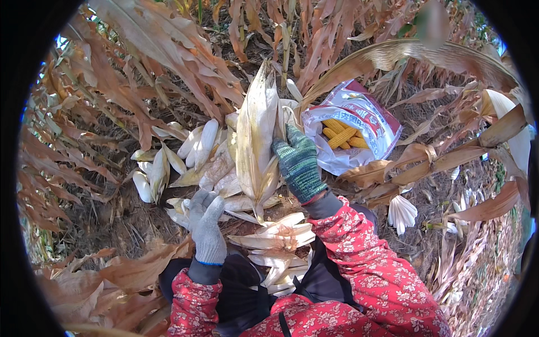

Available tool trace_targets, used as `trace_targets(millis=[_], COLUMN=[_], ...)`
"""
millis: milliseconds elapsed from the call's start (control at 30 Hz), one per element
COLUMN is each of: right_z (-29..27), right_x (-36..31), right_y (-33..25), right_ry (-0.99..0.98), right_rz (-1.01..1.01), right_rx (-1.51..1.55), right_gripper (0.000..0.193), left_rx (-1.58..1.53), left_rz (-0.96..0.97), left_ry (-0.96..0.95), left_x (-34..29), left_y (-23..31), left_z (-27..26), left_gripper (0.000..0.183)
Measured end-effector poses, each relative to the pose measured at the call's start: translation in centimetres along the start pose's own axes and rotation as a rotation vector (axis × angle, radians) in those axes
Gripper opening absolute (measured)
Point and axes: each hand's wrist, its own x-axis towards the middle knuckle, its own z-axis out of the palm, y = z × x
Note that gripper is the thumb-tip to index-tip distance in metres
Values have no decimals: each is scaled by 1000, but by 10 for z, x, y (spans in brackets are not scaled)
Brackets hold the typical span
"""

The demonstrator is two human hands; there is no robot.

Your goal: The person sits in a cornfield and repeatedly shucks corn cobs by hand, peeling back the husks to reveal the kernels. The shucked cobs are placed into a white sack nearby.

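My right hand (299,163), in a green-striped knit glove, grips an unhusked ear of corn (255,137) from its right side. The ear stands nearly upright, its pale dry husk closed around it and its tip pointing away from me. Lower left, my left hand (206,227) wears a grey knit glove. Its thumb and loosely bent fingers are apart, with nothing visible in them, close to the husked ears on the ground. Several more ears in pale husks (160,171) lie in a heap to the left. Stripped husks (275,236) are piled between my knees.
A white and red plastic sack (373,121) lies open to the right, with several bare yellow corn cobs (343,135) inside. Dry corn stalks (163,50) surround me on the left and ahead. A long dry leaf (415,53) arches over the sack.
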Motion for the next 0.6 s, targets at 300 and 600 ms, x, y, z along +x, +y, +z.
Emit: trace_targets(millis=[300, 600], right_z=[33, 47], right_x=[-32, -55], right_y=[-18, -22], right_ry=[-225, -349], right_rz=[-134, -208], right_rx=[-214, -316], right_gripper=[40, 42], left_rx=[165, 327], left_rz=[143, 150], left_ry=[-169, 12], left_x=[4, 21], left_y=[24, 3], left_z=[35, 2], left_gripper=[46, 31])
